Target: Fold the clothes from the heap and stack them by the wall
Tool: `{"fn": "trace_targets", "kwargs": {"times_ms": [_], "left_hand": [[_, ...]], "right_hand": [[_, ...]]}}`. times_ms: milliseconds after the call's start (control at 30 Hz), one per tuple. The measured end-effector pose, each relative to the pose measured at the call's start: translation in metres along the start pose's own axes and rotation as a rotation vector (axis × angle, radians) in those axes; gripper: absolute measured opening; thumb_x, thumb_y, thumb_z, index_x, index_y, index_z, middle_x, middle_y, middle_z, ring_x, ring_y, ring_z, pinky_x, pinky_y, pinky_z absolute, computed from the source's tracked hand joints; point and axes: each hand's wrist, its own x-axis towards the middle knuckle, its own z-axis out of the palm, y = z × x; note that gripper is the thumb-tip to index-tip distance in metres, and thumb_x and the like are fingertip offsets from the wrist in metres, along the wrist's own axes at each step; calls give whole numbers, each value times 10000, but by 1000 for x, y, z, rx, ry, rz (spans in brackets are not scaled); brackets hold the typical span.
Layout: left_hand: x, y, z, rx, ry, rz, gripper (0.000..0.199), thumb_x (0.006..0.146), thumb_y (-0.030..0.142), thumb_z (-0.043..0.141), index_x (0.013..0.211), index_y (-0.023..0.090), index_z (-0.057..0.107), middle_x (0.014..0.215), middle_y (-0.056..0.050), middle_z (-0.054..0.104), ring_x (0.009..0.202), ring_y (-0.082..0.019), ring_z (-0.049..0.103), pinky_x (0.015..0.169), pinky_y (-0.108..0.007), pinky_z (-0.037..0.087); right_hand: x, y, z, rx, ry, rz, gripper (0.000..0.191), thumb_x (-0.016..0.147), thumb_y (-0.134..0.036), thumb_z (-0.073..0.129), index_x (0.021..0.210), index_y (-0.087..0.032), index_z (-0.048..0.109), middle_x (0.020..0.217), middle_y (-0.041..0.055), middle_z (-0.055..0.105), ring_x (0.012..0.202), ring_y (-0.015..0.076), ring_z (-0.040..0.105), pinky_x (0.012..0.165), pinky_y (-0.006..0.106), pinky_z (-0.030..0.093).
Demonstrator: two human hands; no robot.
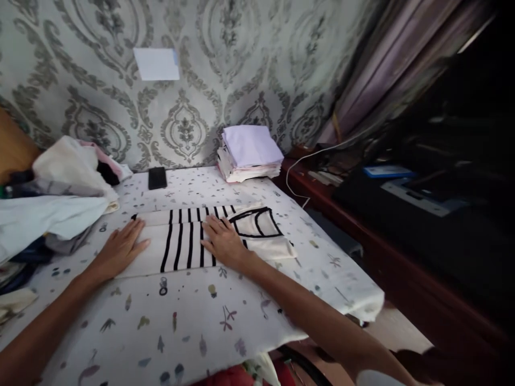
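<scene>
A cream knit shirt point(185, 241) with black stripes lies flat in front of me, with one long side folded over. Its black-trimmed neckline point(257, 222) points to the right. My left hand point(123, 247) rests on the left end of the shirt, fingers stretched out. Across the striped middle, near the neckline, my right hand point(223, 240) lies flat with its fingers spread. Both palms face down on the cloth, and neither hand grips anything.
The shirt is on a bed or table with a patterned white cover point(193, 316). A heap of clothes point(68, 177) sits at the left, a black phone or wallet point(157, 178) at the back. Folded clothes point(251, 150) are stacked by the wall. A dark red desk point(362, 257) borders the right.
</scene>
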Motion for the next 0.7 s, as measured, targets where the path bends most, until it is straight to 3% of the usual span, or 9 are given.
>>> {"fn": "trace_targets", "kwargs": {"times_ms": [133,233,333,400,467,567,633,700], "left_hand": [[2,0,-15,-11,-40,-24,741,930,585,327,1519,144,421,1585,-160,411,1467,-368,360,1162,-560,313],[21,25,-36,-41,-1,-36,715,951,594,321,1495,142,433,1542,-164,470,1424,-387,416,1139,-573,333],[59,86,-52,-141,15,148,673,960,577,319,1439,136,491,1484,-149,538,1374,-354,482,1108,-452,399],[94,142,-53,-225,-71,327,617,972,565,306,1413,195,527,1475,-117,551,1315,-326,541,1021,-396,467],[130,201,-45,-272,-199,553,562,984,537,317,1413,245,532,1465,-89,567,1269,-293,580,957,-344,491],[178,280,-23,-212,-201,768,500,1000,337,306,1441,203,499,1464,-109,565,1301,-275,542,1009,-358,452],[200,317,-10,-104,-183,827,523,945,169,339,1441,196,502,1460,-115,565,1322,-268,518,1029,-365,430],[213,337,-2,-31,-187,886,558,877,78,375,1388,206,560,1413,-107,602,1297,-256,534,1027,-359,425]], "right_hand": [[-53,42,-19,-69,69,176,504,1028,-362,418,1479,-146,477,1596,190,371,1498,313,304,1209,554,255],[-108,76,-30,-100,175,386,499,1024,-379,397,1469,-166,474,1537,196,451,1409,326,426,1136,559,348],[-154,96,-37,-127,251,636,450,1016,-423,388,1330,-163,578,1281,186,629,1183,337,566,986,523,451],[-170,99,-38,-129,271,734,408,1005,-466,405,1153,-172,646,1093,155,666,1042,326,592,913,498,465],[-174,97,-39,-115,297,770,379,986,-503,439,1005,-190,652,991,128,658,957,308,590,875,482,459],[-167,90,-39,-69,318,785,323,946,-510,518,895,-209,622,927,102,630,903,289,581,832,452,450],[-161,87,-40,-24,297,798,266,917,-470,570,855,-214,607,915,93,615,896,283,578,819,436,444],[-157,85,-42,22,269,822,213,895,-415,603,818,-217,595,910,86,605,895,278,576,819,427,439]]}}
